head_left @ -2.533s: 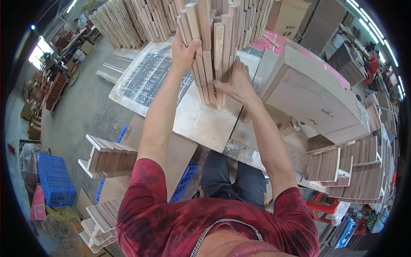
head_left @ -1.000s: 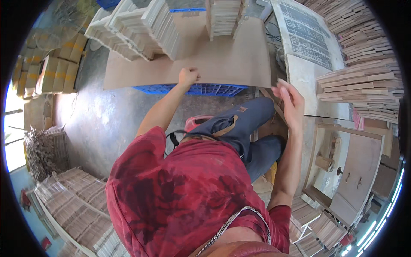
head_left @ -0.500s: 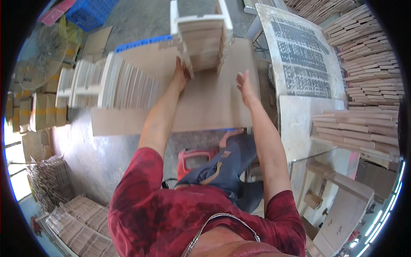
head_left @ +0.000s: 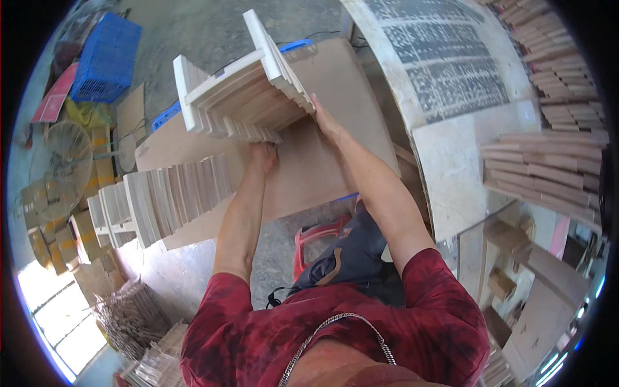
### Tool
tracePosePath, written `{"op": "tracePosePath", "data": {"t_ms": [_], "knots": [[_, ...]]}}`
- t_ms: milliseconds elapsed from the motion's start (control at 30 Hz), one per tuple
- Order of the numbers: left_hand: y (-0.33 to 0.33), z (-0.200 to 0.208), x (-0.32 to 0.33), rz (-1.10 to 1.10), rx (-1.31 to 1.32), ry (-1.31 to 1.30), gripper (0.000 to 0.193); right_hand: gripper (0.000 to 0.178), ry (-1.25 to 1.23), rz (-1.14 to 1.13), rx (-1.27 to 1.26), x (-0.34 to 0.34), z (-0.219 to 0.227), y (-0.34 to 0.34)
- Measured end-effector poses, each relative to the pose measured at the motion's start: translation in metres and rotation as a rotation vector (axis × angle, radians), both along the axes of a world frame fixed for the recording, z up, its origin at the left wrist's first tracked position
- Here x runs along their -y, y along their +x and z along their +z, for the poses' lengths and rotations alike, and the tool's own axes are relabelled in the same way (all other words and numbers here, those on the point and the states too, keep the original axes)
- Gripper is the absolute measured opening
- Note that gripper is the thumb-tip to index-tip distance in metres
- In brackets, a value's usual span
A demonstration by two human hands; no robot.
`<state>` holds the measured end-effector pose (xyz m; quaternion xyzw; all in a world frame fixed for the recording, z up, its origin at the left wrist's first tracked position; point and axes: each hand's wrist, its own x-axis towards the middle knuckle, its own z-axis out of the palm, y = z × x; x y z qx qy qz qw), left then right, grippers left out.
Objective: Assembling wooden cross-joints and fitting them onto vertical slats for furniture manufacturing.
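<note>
A tall stack of pale H-shaped wooden frames stands on the cardboard-covered table ahead of me, tilted in view. My left hand is at its near lower left corner, fingers curled against the wood and partly hidden. Along the stack's right side lies my right hand, its thumb pointing up and its fingers stretched out, touching the edge. To the left, a second row of similar wooden frames rests on the same cardboard sheet.
A white board with a dark printed panel slopes at the right, beside piles of wooden slats. A red stool stands under the table's near edge. At the far left are a blue crate and a fan.
The view has turned, so the stack appears further left and tilted. My right hand has come from apart to touching the stack's side. My left hand's fingers have curled at its lower corner.
</note>
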<state>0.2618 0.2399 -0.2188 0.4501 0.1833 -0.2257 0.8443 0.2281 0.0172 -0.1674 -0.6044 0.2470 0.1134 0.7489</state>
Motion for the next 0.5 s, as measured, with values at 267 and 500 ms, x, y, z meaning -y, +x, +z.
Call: {"op": "tracePosePath", "data": {"t_ms": [267,500], "knots": [[-0.132,-0.046,0.031,-0.024,0.143,-0.129,0.040,0.079,-0.103,-0.229,-0.085,0.030,-0.037,-0.133],[-0.182,-0.059,0.060,-0.120,-0.049,0.002,0.044,0.059,-0.123,-0.466,-0.122,0.006,-0.009,-0.195]]}}
